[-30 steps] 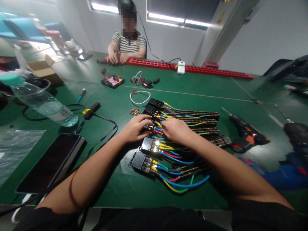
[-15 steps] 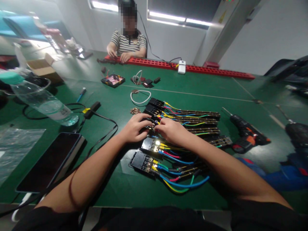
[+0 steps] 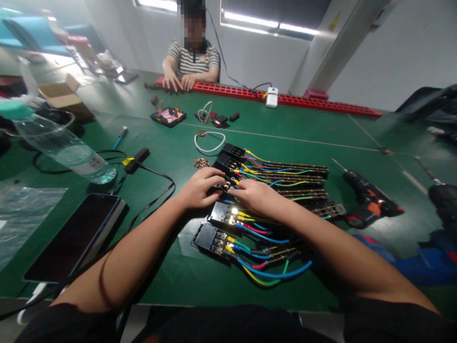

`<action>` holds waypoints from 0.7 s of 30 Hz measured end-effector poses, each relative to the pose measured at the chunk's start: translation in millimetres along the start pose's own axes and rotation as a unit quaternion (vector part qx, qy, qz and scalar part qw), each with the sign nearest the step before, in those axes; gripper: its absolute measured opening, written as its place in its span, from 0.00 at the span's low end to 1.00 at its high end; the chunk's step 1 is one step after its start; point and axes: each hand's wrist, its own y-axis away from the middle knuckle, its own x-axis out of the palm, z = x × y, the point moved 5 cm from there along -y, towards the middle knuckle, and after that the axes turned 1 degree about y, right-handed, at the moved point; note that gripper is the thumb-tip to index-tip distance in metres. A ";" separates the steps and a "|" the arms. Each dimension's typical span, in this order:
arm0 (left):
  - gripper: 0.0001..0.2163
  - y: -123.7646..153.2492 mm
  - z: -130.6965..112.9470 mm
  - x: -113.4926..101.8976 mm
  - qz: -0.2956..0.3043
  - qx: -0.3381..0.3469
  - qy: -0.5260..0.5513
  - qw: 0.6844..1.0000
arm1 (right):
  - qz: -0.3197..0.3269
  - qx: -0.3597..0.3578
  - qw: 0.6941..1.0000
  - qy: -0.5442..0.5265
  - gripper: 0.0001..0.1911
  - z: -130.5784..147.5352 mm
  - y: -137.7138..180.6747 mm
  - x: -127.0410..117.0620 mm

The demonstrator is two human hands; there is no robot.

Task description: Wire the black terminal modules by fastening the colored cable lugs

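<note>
My left hand [image 3: 203, 189] curls its fingers and thumb round the black terminal block [image 3: 220, 187] in the middle of a row of several such blocks. My right hand [image 3: 256, 194] is closed just to the right, fingertips pressed together on a wire end at the block's brass screws. Its fingers hide most of that wire. Nearer me lie two more black blocks, one [image 3: 218, 213] with shiny terminals and another [image 3: 207, 237] with yellow and blue lugs. Coloured wires [image 3: 262, 229] run right from the blocks towards slotted black strips [image 3: 303, 180].
Brass screws [image 3: 202, 163] lie in a small pile beyond my left hand. A cordless screwdriver [image 3: 371, 195] rests at right, a blue tool [image 3: 417, 267] nearer. A phone [image 3: 73, 238] and a plastic bottle [image 3: 71, 147] are at left. Across the table a person [image 3: 193, 66] handles a red slotted strip [image 3: 321, 105].
My hands stay at the same block with only slight finger movement. The view has shifted a little. The person opposite has spread the fingers of one hand over the red strip.
</note>
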 end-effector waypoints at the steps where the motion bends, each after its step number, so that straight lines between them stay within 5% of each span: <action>1: 0.12 0.2 0.3 0.1 0.000 0.004 -0.002 1.000 | 0.001 -0.002 1.000 0.002 0.18 -0.3 -0.3 0.1; 21: 0.11 -5.0 6.3 6.8 0.054 0.032 0.007 0.998 | 0.017 -0.013 0.999 0.049 0.15 0.7 -1.9 -2.7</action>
